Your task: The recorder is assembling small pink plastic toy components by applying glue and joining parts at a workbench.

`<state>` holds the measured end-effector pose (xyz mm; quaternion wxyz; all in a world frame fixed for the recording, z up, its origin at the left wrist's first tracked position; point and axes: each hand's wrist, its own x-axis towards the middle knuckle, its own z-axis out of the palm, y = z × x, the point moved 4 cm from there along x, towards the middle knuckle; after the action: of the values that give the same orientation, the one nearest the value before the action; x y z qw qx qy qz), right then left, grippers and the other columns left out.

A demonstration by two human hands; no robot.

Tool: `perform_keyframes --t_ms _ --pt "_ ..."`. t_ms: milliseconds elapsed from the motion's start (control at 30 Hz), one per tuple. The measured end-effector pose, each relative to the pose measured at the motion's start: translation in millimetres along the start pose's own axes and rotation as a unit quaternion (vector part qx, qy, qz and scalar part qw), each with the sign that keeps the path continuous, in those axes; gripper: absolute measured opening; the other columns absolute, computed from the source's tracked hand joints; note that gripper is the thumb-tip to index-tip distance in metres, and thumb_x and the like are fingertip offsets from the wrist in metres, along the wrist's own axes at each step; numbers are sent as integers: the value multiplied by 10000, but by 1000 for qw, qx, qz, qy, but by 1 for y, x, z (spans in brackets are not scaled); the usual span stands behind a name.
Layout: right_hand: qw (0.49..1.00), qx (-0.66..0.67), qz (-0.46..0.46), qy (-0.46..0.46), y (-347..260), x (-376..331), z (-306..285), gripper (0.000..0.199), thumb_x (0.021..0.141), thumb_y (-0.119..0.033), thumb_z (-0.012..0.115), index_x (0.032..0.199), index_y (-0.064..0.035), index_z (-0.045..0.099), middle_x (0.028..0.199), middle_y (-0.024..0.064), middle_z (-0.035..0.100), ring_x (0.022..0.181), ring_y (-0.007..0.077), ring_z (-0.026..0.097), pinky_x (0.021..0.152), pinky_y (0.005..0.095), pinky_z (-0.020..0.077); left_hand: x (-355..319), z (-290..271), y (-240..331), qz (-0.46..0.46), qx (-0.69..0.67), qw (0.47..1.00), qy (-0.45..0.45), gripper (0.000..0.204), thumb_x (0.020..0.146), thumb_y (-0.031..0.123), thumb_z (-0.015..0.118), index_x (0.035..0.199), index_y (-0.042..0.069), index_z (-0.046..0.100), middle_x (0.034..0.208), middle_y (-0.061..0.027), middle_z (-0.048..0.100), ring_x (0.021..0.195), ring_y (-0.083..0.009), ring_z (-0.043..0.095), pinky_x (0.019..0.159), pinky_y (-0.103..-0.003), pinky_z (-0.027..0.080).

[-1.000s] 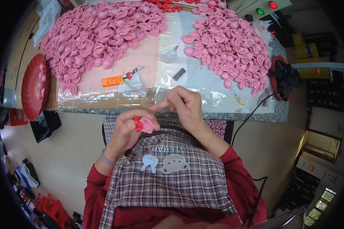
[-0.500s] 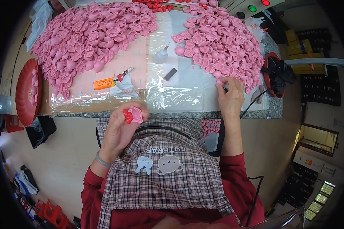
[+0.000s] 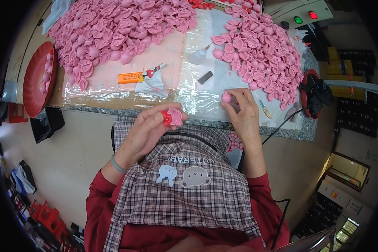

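The right hand (image 3: 245, 112) pinches a rounded pink plastic-looking piece (image 3: 227, 97), forward-right of and apart from the cupped red-and-pink plastic-looking piece (image 3: 175, 116) the left hand (image 3: 147, 125) pinches.

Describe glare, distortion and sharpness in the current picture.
Head view: white glare streaks the clear plastic film; the grey bar at right looks bowed by the fisheye lens; the picture's corners fall to black; the left hand and right hand look fairly sharp.
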<state>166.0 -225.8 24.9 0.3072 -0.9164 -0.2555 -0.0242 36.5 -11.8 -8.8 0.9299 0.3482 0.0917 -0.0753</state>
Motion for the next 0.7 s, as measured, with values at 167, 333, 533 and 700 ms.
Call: perform_keyframes --t_ms 167,333,533,700 --pt "997 43 -10 -55 3 3 3 309 755 31 718 1057 1 656 975 77 598 711 139 585 628 250 488 0 2 -1 -14 1 1000 0 525 951 301 579 1306 -74 488 1177 -224 616 1055 -220 606 900 -322 485" --pt "978 189 -19 -80 -25 1 0 338 728 77 720 1053 21 648 1001 86 606 754 117 579 657 239 483 1 1 -3 -20 46 999 5 443 962 258 566 1295 -30 525 1177 -200 627 1009 -194 611 885 -311 489" --pt "935 312 -111 -126 -74 -2 7 365 676 65 775 1015 17 646 1042 136 629 801 138 595 679 252 495 1 0 -3 5 67 998 -13 396 955 216 583 1276 -13 549 1183 -156 626 982 -173 601 901 -325 491" --pt "944 275 -143 -111 -82 -3 15 367 672 50 789 1008 6 650 1030 145 645 820 155 616 658 252 505 0 0 -3 29 72 997 12 349 951 98 577 1282 -9 555 1172 -98 635 1002 -125 617 900 -260 500"
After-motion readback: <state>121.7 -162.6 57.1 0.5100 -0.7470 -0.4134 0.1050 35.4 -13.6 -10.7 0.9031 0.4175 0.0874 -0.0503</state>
